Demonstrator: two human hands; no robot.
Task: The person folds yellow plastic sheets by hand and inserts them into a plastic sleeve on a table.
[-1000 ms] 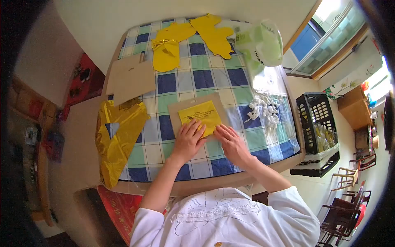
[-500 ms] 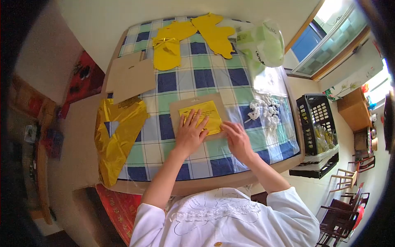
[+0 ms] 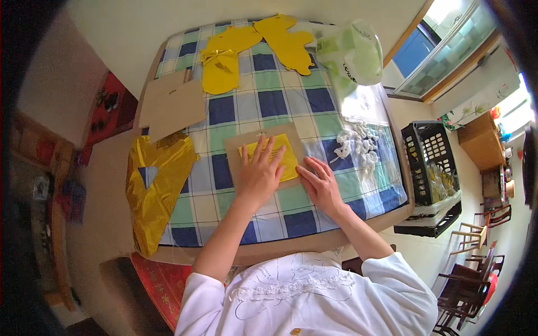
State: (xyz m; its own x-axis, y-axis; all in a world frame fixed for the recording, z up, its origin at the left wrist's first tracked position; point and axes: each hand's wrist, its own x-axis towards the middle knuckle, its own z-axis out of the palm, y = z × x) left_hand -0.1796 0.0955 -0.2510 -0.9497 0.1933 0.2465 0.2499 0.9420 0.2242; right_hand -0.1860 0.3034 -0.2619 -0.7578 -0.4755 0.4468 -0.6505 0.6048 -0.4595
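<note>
Our left hand (image 3: 260, 176) lies flat with its fingers spread over the yellow packet (image 3: 290, 158), pressing rather than gripping. Our right hand (image 3: 321, 186) rests at the lower right edge, fingers slightly bent; we cannot tell whether its fingertips pinch anything. The packet lies on a brown card (image 3: 298, 145) near the middle of the checked cloth (image 3: 217, 168) covering the tabletop (image 3: 300, 245). We judge the packet light, thin and floppy, its smooth face likely to slide or crease. The card looks stiffer, so we would take packet and card together by the side edges, a palm keeping the packet flat. To the left lie more brown cards (image 3: 174, 106) and a shiny gold foil piece (image 3: 162, 193); on the right, a white tangle of cord (image 3: 358, 145). Farther off are yellow foil shapes (image 3: 288, 47) and a green-and-white bag (image 3: 353, 53).
</note>
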